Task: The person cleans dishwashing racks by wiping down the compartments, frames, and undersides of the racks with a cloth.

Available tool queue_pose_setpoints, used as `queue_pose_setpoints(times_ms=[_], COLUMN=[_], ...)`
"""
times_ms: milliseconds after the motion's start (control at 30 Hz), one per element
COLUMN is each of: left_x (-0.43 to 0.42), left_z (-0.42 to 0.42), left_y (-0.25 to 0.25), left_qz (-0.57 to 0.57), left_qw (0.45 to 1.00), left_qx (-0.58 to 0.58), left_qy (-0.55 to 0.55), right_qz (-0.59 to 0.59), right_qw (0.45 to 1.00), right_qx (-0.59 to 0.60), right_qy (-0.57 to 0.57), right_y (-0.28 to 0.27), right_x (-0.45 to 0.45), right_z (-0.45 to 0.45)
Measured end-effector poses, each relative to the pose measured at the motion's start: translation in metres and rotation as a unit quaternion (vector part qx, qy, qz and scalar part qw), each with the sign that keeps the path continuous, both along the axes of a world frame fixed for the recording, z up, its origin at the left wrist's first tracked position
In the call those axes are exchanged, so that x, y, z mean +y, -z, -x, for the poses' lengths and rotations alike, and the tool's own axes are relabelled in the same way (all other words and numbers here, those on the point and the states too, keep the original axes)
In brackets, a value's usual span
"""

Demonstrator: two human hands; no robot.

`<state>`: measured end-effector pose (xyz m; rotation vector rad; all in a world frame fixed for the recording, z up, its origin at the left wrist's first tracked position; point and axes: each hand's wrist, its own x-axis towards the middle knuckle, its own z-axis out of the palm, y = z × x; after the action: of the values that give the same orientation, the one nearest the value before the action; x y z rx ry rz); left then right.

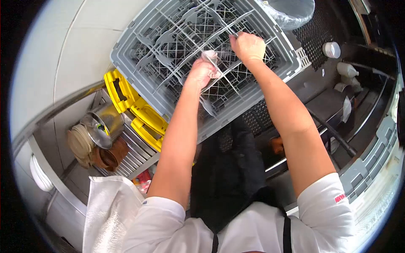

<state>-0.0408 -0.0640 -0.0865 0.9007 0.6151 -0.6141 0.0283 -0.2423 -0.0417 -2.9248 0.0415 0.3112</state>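
Note:
A grey plastic dish rack [126,48] with a grid of thin dividers fills the upper middle of the view. My left hand [200,74] is closed around a crumpled whitish cloth [209,55], pressed against a divider near the rack's centre. Farther right, my right hand [249,46] has its fingers curled over a divider bar and grips the rack there. The fingertips of both hands are partly hidden.
Yellow plastic pieces [120,90] lie left of the rack on a slatted metal shelf [137,147]. Beside them are a metal pot [110,120] and brown containers [110,157]. A white towel [112,211] hangs lower left. A plastic-lined bin [293,12] stands upper right.

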Motion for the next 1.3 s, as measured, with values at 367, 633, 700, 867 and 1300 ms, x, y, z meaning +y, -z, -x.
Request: queue_pose_setpoints(times_ms=[367, 633, 700, 867, 1300], left_x=[0.007, 0.008, -0.007, -0.047, -0.045], left_z=[0.002, 0.032, 0.018, -0.044, -0.111], left_y=[0.017, -0.095, -0.128, -0.096, -0.077], left_qz=[0.008, -0.205, -0.403, -0.492, -0.283], left_qw=[1.0, 0.97, 0.857, 0.421, 0.412], left_qx=[-0.023, -0.117, -0.273, -0.341, -0.079], left_qy=[0.017, 0.059, 0.167, 0.682, 0.862], right_qz=[-0.049, -0.077, -0.092, -0.204, -0.194], right_qw=[0.999, 0.996, 0.994, 0.979, 0.961], right_qx=[-0.009, -0.037, -0.047, 0.013, -0.197], right_qy=[-0.011, -0.025, -0.029, -0.02, 0.01], right_y=[0.001, 0.017, 0.021, -0.008, -0.022], right_x=[-0.005, -0.008, -0.009, -0.018, -0.093], right_z=[0.0, 0.001, 0.003, 0.003, 0.112])
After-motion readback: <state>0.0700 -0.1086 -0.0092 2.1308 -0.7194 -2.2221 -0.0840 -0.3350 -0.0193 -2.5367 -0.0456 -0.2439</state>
